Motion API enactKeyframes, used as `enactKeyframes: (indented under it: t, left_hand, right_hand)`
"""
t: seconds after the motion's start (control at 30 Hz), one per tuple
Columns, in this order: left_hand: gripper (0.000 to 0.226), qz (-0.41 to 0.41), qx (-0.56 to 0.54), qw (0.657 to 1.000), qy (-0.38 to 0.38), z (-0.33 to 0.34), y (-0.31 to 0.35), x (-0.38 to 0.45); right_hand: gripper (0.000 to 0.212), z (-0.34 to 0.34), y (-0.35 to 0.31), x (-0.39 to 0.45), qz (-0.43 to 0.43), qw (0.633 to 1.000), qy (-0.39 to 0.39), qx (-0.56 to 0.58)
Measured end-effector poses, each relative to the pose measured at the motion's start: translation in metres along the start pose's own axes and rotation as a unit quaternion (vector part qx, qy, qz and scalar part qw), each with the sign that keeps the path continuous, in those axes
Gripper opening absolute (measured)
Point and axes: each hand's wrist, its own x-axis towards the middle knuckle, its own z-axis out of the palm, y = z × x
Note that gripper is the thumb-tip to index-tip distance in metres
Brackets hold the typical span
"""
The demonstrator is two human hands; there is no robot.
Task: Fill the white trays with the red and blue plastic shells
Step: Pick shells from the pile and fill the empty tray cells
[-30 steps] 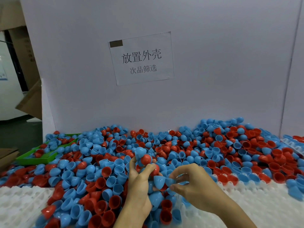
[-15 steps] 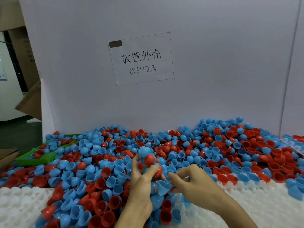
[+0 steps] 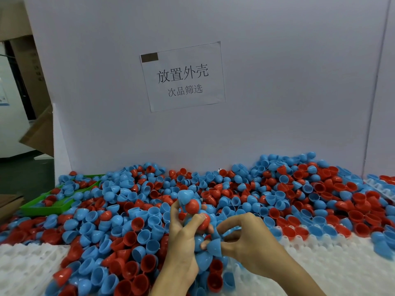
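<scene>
A handful of shells [image 3: 193, 207] is held in the left hand [image 3: 183, 238], while one blue shell [image 3: 214, 246] is pinched in the grip of the right hand [image 3: 248, 242] near the desk's front edge. Sorting seems under way; next, it likely needs to be seated in a pocket of the white tray [image 3: 320, 265], open side up.

I had my left hand [image 3: 183, 238] raised from the lower middle of the view, its fingers curled around a clutch of red and blue shells [image 3: 193, 207], the thumb pressed across them. My right hand [image 3: 245, 242] came in from the lower right, forearm angled toward the centre, thumb and curled fingers pinching a single blue shell [image 3: 213, 245] just beside the left hand.
</scene>
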Motion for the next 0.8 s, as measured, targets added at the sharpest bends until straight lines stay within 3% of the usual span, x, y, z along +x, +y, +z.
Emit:
enactKeyframes:
  t: [0.23,0.37,0.47,0.57,0.67,0.8]
  left_hand:
    - [0.039,0.009,0.022,1.000,-0.006,-0.003,-0.001,0.001]
    - [0.041,0.016,0.036,0.999,0.005,-0.005,0.000,0.003]
    - [0.040,0.014,0.039,0.999,0.009,-0.007,0.000,0.005]
    - [0.039,0.007,0.042,0.999,0.001,-0.006,-0.001,0.005]
    - [0.040,0.002,0.042,0.999,0.000,-0.006,-0.002,0.005]
    - [0.041,0.001,0.043,0.999,0.000,-0.006,-0.003,0.005]
  right_hand:
    - [0.008,0.002,0.000,-0.001,-0.020,1.000,0.006,-0.005]
    - [0.024,-0.013,0.000,-0.004,0.006,0.999,0.039,-0.003]
    - [0.022,-0.038,0.008,-0.005,0.028,0.995,0.096,0.008]
    - [0.025,-0.059,0.022,-0.006,0.039,0.984,0.163,-0.062]
    - [0.028,-0.067,0.030,-0.007,0.063,0.977,0.143,-0.145]
    - [0.026,-0.064,0.036,-0.007,0.097,0.958,0.055,-0.263]
